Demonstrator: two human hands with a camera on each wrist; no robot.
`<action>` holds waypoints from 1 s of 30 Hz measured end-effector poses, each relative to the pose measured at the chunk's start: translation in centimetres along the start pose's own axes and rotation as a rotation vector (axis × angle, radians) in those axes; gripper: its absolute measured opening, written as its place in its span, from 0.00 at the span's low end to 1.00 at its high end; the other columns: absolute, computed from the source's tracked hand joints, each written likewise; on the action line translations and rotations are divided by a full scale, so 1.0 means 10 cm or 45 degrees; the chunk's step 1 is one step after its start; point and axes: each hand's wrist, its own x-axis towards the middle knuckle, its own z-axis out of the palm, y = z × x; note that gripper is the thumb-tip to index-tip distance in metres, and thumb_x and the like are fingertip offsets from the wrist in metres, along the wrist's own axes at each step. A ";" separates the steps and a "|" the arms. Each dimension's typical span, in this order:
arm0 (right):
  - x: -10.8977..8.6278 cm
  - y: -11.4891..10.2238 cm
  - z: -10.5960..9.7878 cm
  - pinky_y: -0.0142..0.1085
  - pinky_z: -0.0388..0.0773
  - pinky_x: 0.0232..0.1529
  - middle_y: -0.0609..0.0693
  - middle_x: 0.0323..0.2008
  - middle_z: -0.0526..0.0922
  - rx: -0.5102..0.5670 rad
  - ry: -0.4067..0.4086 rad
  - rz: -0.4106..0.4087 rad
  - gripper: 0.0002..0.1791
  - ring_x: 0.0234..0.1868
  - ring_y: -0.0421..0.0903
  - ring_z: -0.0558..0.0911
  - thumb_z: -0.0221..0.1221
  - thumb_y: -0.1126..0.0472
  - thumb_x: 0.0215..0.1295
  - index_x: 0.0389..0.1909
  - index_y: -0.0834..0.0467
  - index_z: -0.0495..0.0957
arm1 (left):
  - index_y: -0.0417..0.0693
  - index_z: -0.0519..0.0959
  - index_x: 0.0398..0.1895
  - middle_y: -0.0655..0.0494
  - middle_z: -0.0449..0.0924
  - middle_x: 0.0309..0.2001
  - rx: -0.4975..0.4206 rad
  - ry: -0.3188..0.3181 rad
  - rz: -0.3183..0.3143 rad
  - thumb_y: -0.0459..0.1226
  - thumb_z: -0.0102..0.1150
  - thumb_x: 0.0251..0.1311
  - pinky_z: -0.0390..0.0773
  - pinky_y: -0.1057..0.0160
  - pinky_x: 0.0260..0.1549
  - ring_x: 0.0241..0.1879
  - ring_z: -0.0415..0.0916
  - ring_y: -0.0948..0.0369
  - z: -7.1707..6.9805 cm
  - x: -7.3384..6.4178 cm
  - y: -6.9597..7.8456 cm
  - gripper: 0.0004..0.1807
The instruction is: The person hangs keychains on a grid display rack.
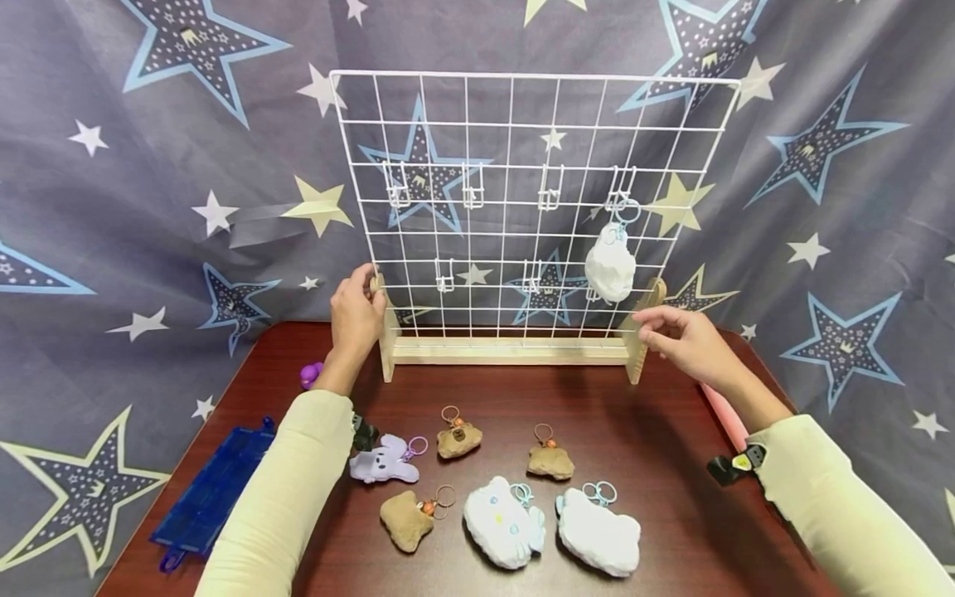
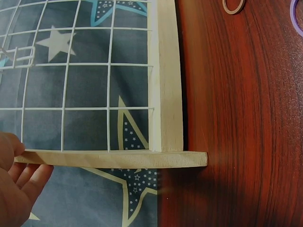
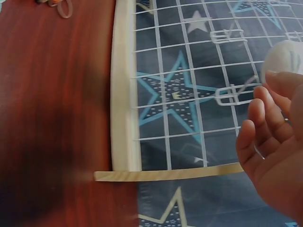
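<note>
A white wire grid rack (image 1: pixel 515 352) stands upright in a wooden base at the back of the table. My left hand (image 1: pixel 358 308) pinches the top of its left wooden side piece (image 2: pixel 113 159), thumb in front and fingers behind. Beside the right side piece (image 1: pixel 636 348) is my right hand (image 1: pixel 690 342), fingers loosely bent and holding nothing. One white plush keychain (image 1: pixel 612 264) hangs from an upper right hook by its light blue ring. Other wire hooks (image 1: pixel 549 199) on the grid carry nothing.
On the table in front lie two white plush keychains (image 1: pixel 598 535), several brown ones (image 1: pixel 406 521) and a lilac one (image 1: pixel 384 461). A dark blue flat item (image 1: pixel 212 489) and a small purple object (image 1: pixel 309 376) are left; a pink item (image 1: pixel 724 414) is right. Star-patterned cloth hangs behind.
</note>
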 end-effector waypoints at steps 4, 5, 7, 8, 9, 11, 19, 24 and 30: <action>-0.07 0.08 0.07 0.30 0.78 0.26 0.42 0.31 0.83 -0.044 -0.058 -0.012 0.12 0.25 0.33 0.78 0.62 0.70 0.67 0.50 0.67 0.82 | 0.45 0.80 0.60 0.35 0.82 0.45 -0.005 0.000 -0.003 0.30 0.60 0.59 0.77 0.41 0.50 0.48 0.79 0.38 0.00 0.00 0.00 0.23; -0.09 0.10 0.09 0.30 0.77 0.25 0.43 0.31 0.83 -0.053 -0.070 -0.011 0.12 0.25 0.32 0.78 0.62 0.70 0.67 0.50 0.67 0.82 | 0.45 0.80 0.59 0.35 0.82 0.45 -0.006 0.001 -0.002 0.30 0.60 0.59 0.77 0.41 0.50 0.47 0.79 0.38 0.00 0.00 0.00 0.23; -0.13 0.14 0.13 0.30 0.76 0.24 0.46 0.31 0.84 -0.065 -0.088 -0.007 0.13 0.25 0.32 0.78 0.63 0.70 0.66 0.50 0.66 0.82 | 0.45 0.80 0.59 0.35 0.82 0.45 -0.008 0.000 -0.003 0.30 0.60 0.59 0.77 0.41 0.50 0.47 0.79 0.38 0.00 0.00 0.00 0.23; -0.15 0.15 0.14 0.30 0.75 0.24 0.48 0.31 0.84 -0.071 -0.097 -0.006 0.13 0.24 0.32 0.77 0.63 0.70 0.66 0.50 0.66 0.82 | 0.45 0.80 0.59 0.35 0.82 0.45 -0.007 0.000 -0.004 0.30 0.60 0.59 0.77 0.41 0.50 0.47 0.79 0.38 0.00 0.00 -0.01 0.23; -0.17 0.17 0.16 0.30 0.74 0.23 0.50 0.31 0.85 -0.070 -0.107 -0.002 0.13 0.24 0.33 0.77 0.63 0.71 0.65 0.50 0.66 0.82 | 0.45 0.80 0.59 0.35 0.82 0.45 -0.007 0.000 -0.004 0.30 0.60 0.59 0.77 0.41 0.50 0.47 0.79 0.38 0.00 0.00 -0.01 0.23; -0.20 0.20 0.20 0.30 0.74 0.24 0.53 0.31 0.85 -0.057 -0.125 0.014 0.13 0.24 0.33 0.78 0.63 0.70 0.65 0.50 0.64 0.82 | 0.46 0.80 0.59 0.35 0.82 0.45 -0.006 0.001 -0.006 0.30 0.60 0.59 0.77 0.41 0.50 0.47 0.79 0.38 0.00 0.00 -0.01 0.23; -0.38 0.30 0.39 0.30 0.76 0.28 0.50 0.32 0.86 -0.053 -0.208 0.058 0.14 0.26 0.32 0.77 0.64 0.67 0.65 0.52 0.62 0.82 | 0.46 0.79 0.60 0.35 0.82 0.46 -0.002 -0.012 -0.021 0.30 0.59 0.59 0.77 0.41 0.52 0.49 0.79 0.38 0.00 0.00 -0.01 0.24; -0.48 0.37 0.52 0.29 0.75 0.30 0.51 0.32 0.86 -0.050 -0.283 0.075 0.14 0.28 0.32 0.78 0.65 0.65 0.66 0.52 0.59 0.82 | 0.46 0.79 0.61 0.34 0.82 0.47 0.004 -0.015 -0.034 0.30 0.60 0.59 0.77 0.41 0.52 0.50 0.79 0.38 -0.01 0.00 0.00 0.24; -0.58 0.46 0.63 0.28 0.76 0.31 0.47 0.31 0.86 -0.053 -0.381 0.061 0.14 0.29 0.32 0.79 0.65 0.66 0.65 0.51 0.64 0.82 | 0.47 0.79 0.61 0.35 0.82 0.47 0.002 -0.018 -0.028 0.31 0.61 0.59 0.77 0.41 0.52 0.50 0.79 0.38 -0.01 0.00 0.00 0.24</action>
